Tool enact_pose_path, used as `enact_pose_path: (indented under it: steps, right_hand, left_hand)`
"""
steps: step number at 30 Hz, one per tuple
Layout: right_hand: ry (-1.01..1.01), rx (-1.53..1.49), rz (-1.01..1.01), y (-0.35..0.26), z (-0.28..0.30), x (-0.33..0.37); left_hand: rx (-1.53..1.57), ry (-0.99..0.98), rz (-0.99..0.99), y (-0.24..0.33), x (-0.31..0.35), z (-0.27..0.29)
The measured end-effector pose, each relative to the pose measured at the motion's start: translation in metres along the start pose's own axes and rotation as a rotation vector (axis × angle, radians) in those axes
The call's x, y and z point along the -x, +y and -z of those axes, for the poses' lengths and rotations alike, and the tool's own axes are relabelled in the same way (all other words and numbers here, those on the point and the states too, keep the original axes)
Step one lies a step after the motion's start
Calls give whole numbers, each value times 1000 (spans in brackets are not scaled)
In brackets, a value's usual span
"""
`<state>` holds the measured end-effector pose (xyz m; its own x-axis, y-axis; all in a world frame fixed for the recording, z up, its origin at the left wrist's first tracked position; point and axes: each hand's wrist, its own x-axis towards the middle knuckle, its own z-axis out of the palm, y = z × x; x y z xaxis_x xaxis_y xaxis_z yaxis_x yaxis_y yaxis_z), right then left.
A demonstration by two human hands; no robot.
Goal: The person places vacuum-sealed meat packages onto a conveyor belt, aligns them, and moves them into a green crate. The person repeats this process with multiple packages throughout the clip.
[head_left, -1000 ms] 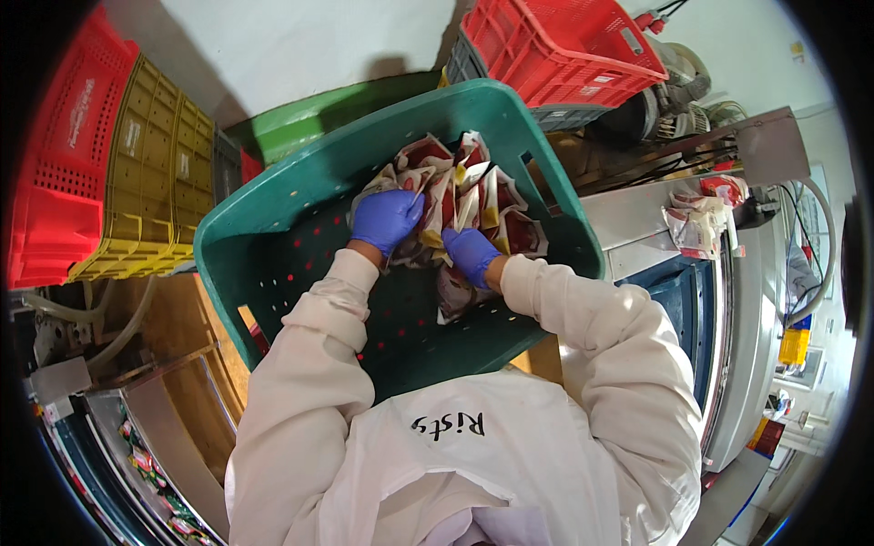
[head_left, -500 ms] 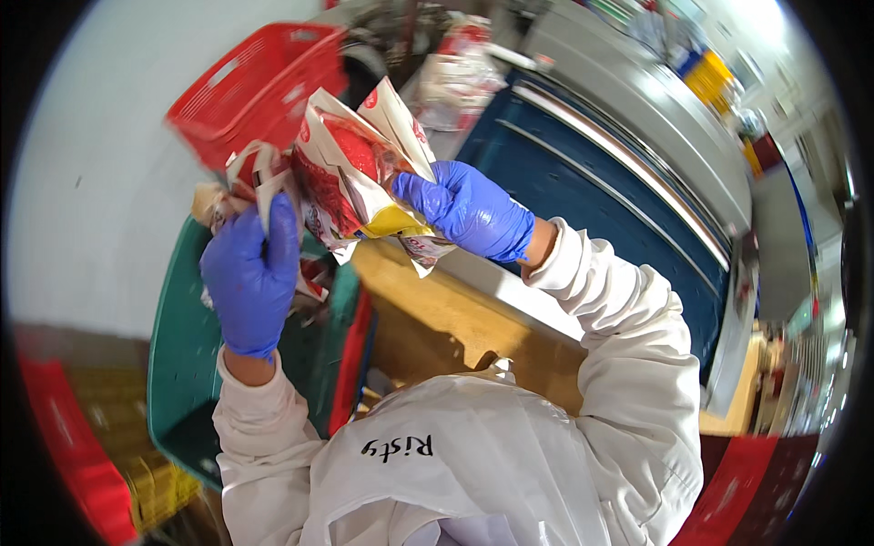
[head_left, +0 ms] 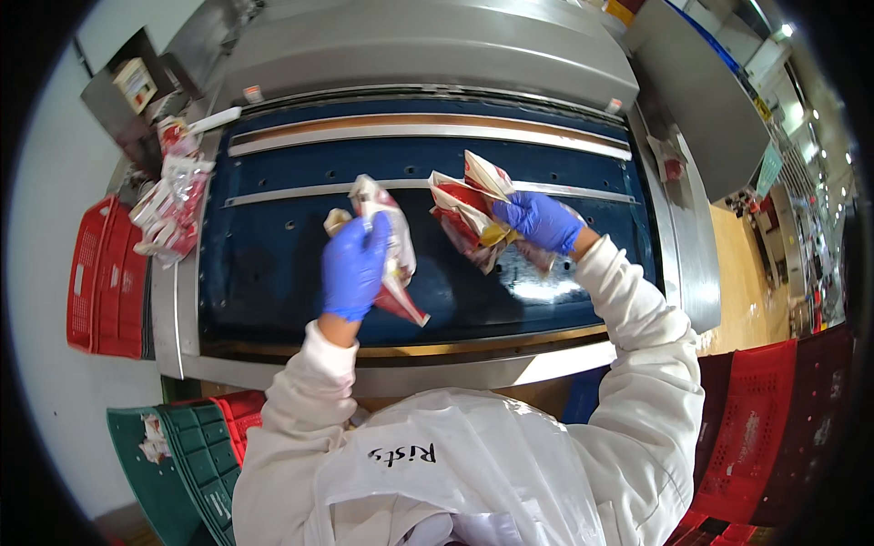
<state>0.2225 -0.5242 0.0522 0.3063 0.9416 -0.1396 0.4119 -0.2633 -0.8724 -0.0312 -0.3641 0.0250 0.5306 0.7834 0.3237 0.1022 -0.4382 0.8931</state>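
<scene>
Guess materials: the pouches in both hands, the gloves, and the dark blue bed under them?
Pouches: likely thin glossy plastic film; they crinkle and catch glare. Gloves, left hand and right hand: thin blue nitrile or latex, snug and matte. Blue bed: smooth, semi-gloss, reflecting light; coated metal or belting, unclear which.

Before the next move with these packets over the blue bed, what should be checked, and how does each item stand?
1. Left hand grips a red and white packet: ok.
2. Right hand grips a bunch of packets: ok.
3. Both gloves on: ok.
4. Blue machine bed free of packets below the hands: ok.
5. Packets sealed: cannot tell.
6. Loose packets at the left edge stay off the bed: ok.
</scene>
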Motion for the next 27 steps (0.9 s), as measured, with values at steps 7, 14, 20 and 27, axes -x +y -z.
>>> enact_pose_path:
  steps: [7, 14, 20, 27]
  right_hand:
    - [333, 547, 85, 119, 67, -35]
    - [798, 342, 441, 110, -60, 48]
    - [585, -546, -24, 126, -138, 0]
    - [439, -868, 194, 8, -173, 4]
  left_hand:
    - [-455, -404, -448, -20, -17, -167]
    - [32, -355, 166, -76, 11, -109]
    - [261, -732, 393, -93, 9, -114]
    - [615, -475, 224, -28, 9, -1]
